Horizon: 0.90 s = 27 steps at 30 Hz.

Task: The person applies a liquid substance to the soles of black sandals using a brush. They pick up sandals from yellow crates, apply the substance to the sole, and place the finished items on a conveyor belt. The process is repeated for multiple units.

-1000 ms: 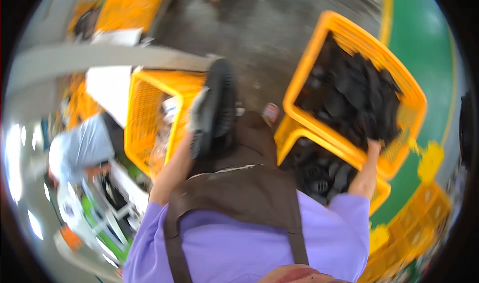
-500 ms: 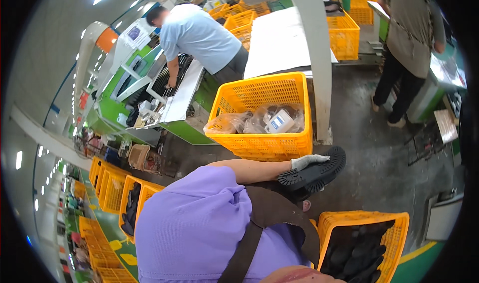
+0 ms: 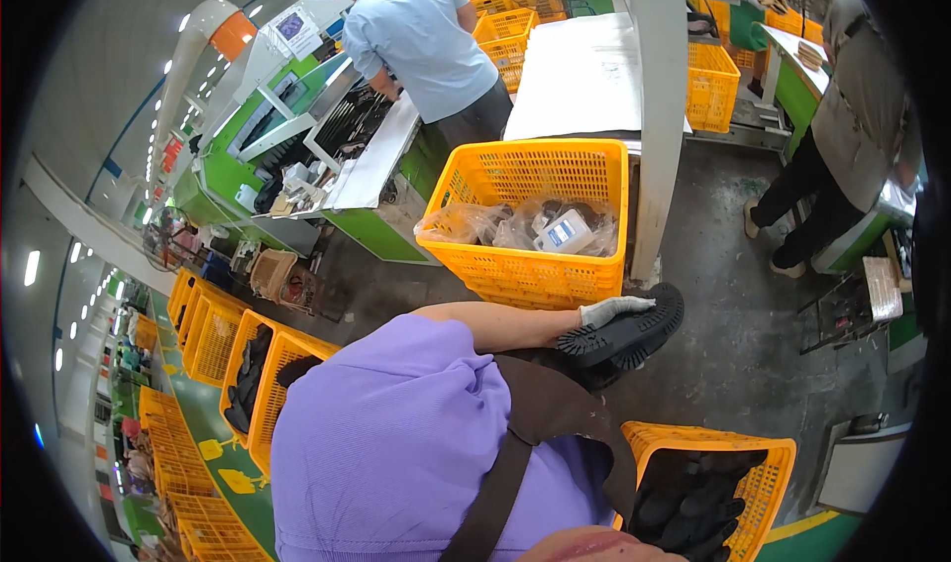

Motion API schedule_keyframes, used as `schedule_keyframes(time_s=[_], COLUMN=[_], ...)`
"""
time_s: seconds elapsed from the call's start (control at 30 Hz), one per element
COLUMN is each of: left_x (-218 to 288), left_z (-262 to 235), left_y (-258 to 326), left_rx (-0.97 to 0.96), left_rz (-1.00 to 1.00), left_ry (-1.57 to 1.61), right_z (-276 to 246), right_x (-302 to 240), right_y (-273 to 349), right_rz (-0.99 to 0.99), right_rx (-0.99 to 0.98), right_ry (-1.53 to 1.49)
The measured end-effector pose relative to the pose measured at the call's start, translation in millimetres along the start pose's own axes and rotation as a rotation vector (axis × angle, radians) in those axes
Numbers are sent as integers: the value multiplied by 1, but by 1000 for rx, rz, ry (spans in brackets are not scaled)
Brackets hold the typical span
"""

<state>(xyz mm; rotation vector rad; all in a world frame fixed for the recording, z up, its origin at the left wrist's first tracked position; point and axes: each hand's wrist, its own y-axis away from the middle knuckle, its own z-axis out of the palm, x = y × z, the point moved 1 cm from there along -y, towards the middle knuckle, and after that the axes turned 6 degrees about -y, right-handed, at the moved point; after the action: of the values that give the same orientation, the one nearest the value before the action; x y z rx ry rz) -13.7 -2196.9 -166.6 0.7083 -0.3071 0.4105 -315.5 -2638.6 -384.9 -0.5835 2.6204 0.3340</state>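
My left hand [image 3: 616,310], in a pale work glove, lies across a pair of black shoe soles [image 3: 649,330] and grips them with the ridged tread facing up. The soles overlap, and their undersides are hidden. My left arm reaches across in front of my brown apron [image 3: 555,404]. My right hand does not show. Just beyond the soles stands a yellow crate [image 3: 535,150] holding clear plastic bags [image 3: 510,230] and a white plastic bottle [image 3: 565,232] with a blue label. Nearer, at lower right, another yellow crate [image 3: 778,473] holds dark, rounded pieces [image 3: 684,503].
A white-topped table [image 3: 584,77] and a pale post [image 3: 662,116] stand behind the crate. One person in light blue [image 3: 426,42] leans at a green machine [image 3: 223,166]; another in grey-brown [image 3: 862,106] stands at right. More yellow crates [image 3: 213,344] line the left.
The view has shifted slightly, so surroundings sit a little differently. My left hand keeps its grip on the soles. The person in light blue has straightened somewhat, and someone in green appears at the back right.
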Motion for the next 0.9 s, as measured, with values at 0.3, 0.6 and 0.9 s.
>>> schedule_keyframes(time_s=[0.3, 0.6, 0.9], left_x=[25, 88, 141], left_z=[-25, -126, -273], left_y=[27, 86, 286], left_rx=[-147, -142, 70], left_rz=[22, 332, 769], left_ry=[129, 282, 147], right_z=[-96, -172, 16], right_x=[-151, -332, -620], right_y=[75, 191, 283], right_rz=[-273, -662, -357], right_rx=[157, 250, -833], right_ry=[-286, -482, -1218])
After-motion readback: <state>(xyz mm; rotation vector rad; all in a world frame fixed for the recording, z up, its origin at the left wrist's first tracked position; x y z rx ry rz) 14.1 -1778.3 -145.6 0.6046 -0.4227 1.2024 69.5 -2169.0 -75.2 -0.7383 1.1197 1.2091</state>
